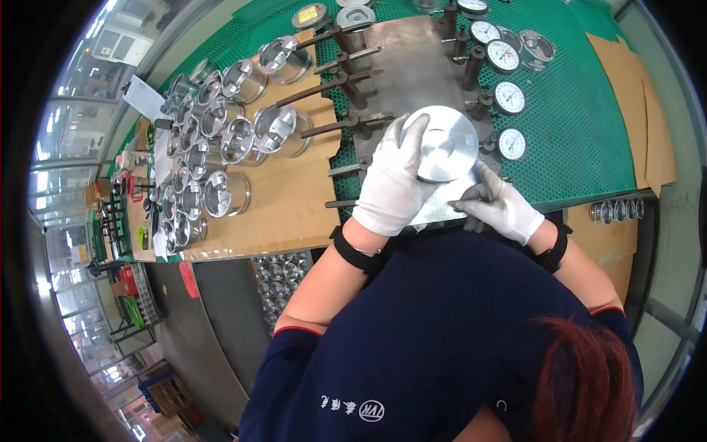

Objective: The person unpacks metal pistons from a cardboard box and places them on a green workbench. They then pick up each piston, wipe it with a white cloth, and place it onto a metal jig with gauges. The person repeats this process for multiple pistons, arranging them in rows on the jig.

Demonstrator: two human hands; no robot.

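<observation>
A silver piston, with its round flat face turned up, is over the near end of a grey steel plate. My left hand, in a white glove, grips its left side, with fingers lying over the rim. By the piston's lower right edge is my right hand, also gloved and dark at the fingertips. Its fingers are bent and closed; what lies between them is hidden. Dial gauges on dark posts line the plate's right side. Dark clamp stands with rods line its left side.
Many shiny pistons stand in rows on cardboard at the left. Green mesh matting covers the bench. More round metal parts sit at the far right, beside a cardboard sheet. Further pistons show below the right bench edge.
</observation>
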